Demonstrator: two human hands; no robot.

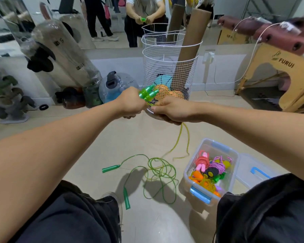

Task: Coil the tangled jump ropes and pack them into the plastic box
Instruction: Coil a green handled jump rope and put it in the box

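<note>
Seen from the head camera, both arms were stretched forward with the two hands held close together in front of a white wire basket (170, 71). The left hand (130, 102) was curled round a pair of light green handles (148, 92), whose pointed ends stuck up and to the right out of the fist. The right hand (170, 111) was closed just beside it, apparently pinching the yellow-green cord (180, 137) of the same rope, though the fingertips were hidden. From under that hand the cord was seen to hang down in two strands to the floor (98, 137).

On the floor between the knees a second, darker green jump rope (158, 174) was left tangled in loose loops, one handle (111, 168) lying to the left and the other (126, 199) nearer the left leg. To the right of the tangle a clear plastic box (234, 165) with blue clasps was stood open, with its lid (253, 171) laid beside it on the right. Coiled ropes (209, 171) in pink, purple, orange and yellow were packed inside it. Orange balls were held in the basket, along with a brown cardboard tube (189, 46).
</note>
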